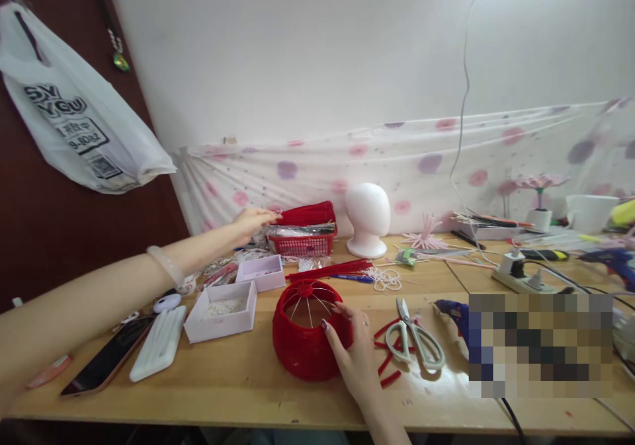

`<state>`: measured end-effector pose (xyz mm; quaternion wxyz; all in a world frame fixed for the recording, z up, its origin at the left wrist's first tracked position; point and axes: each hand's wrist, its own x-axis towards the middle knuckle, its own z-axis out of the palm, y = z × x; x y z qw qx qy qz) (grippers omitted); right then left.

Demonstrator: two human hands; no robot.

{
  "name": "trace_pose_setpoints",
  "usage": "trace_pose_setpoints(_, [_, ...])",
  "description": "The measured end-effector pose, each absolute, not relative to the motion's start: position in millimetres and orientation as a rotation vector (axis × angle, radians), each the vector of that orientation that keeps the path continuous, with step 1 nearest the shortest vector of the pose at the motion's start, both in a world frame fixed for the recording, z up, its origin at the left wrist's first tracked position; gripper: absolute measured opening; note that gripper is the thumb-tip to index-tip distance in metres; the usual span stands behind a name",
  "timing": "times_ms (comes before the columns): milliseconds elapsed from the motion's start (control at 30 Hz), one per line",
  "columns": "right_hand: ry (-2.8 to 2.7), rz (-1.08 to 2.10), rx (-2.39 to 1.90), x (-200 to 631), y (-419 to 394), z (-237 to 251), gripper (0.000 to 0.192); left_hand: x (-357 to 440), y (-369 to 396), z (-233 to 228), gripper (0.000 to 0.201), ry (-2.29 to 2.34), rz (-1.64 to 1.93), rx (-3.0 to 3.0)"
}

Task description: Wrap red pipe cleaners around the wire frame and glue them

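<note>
A red, fuzzy, rounded headpiece (pixel 300 349) with thin wire spokes meeting at a red centre sits on the table in front of me. My right hand (pixel 354 352) grips its right rim, thumb and fingers closed about the edge. Farther back, my left hand (pixel 256 222) reaches to the near-left end of a bundle of red pipe cleaners (pixel 307 213), its fingertips pinched there. That bundle lies on top of a red plastic basket (pixel 303 244). More loose red pipe cleaners (pixel 330 270) lie between basket and headpiece. Scissors (pixel 414 336) rest beside my right hand, over short red cut pieces (pixel 391 379).
White boxes (pixel 221 309) with small beads, a phone (pixel 109 356) and a white case (pixel 159 344) stand left. A white foam head (pixel 368 220) is behind. At right are a power strip (pixel 523 276), cables and a blue glue gun (pixel 454 313). A plastic bag (pixel 79 108) hangs upper left.
</note>
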<state>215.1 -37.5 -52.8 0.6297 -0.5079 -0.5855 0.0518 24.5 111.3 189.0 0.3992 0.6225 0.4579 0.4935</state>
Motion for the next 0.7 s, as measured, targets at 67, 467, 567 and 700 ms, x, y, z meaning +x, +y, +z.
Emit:
trace_pose_setpoints(67, [-1.341, 0.117, -1.165, 215, -38, -53, 0.029, 46, 113, 174, 0.037, 1.194, 1.184, 1.549])
trace_pose_setpoints(467, [-1.326, 0.137, -1.186, 211, -46, -43, 0.027, 186, 58, 185, 0.033, 0.851, 0.811, 1.762])
trace_pose_setpoints(567, [-1.324, 0.123, -1.209, 209, -49, -40, 0.027, 214, 11, 184, 0.037, 0.523, 0.450, 1.861])
trace_pose_setpoints(700, [-1.328, 0.101, -1.215, 209, -50, -39, 0.027, 206, 2, 189, 0.014, 0.384, 0.382, 1.933])
